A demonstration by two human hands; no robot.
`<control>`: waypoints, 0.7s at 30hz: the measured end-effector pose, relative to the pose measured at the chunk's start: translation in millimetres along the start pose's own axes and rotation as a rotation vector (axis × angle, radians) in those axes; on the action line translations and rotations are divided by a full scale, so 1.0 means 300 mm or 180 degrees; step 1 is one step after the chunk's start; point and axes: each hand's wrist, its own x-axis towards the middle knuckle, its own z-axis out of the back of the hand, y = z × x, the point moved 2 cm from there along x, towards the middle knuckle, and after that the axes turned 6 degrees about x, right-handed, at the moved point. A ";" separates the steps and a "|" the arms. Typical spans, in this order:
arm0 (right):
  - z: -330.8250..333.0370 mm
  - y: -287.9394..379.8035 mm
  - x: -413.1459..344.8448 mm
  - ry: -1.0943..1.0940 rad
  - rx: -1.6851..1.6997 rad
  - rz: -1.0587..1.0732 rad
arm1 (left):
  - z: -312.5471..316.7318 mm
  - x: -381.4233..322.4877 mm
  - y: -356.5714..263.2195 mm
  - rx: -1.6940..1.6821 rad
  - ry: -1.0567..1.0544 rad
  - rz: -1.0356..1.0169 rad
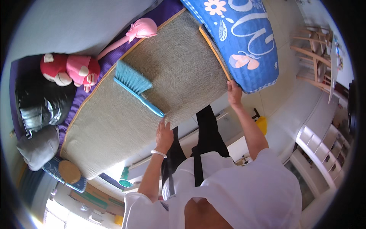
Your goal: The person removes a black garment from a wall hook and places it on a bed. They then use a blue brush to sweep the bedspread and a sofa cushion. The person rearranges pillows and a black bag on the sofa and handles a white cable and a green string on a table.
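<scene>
A beige woven seat mat with orange-yellow edging lies across a purple sofa. My left hand, with a white bead bracelet at the wrist, rests at the mat's front edge with nothing in it. Its fingertips are close to the handle end of a blue bed brush, which lies bristles away from me on the mat. At the right end, my right hand pinches the mat's edged corner. Right beside that hand, a blue quilted cover with flowers and a butterfly drapes over the sofa's arm.
A pink and red plush toy lies along the sofa back, near a black glossy bag or cushion. A grey pillow and a round brown pad sit at the left end. Wooden chairs stand at right.
</scene>
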 end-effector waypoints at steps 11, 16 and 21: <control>-0.128 0.298 0.351 0.0424 0.0331 -0.0571 | -0.002 0.004 0.033 -0.0504 -0.0502 0.0427; -0.155 0.323 0.442 -0.0225 0.0565 0.0203 | 0.021 0.051 0.055 -0.1181 -0.0865 0.0583; -0.127 0.424 0.439 0.0471 -0.0281 0.0122 | 0.065 0.064 0.104 -0.1432 -0.1071 0.0713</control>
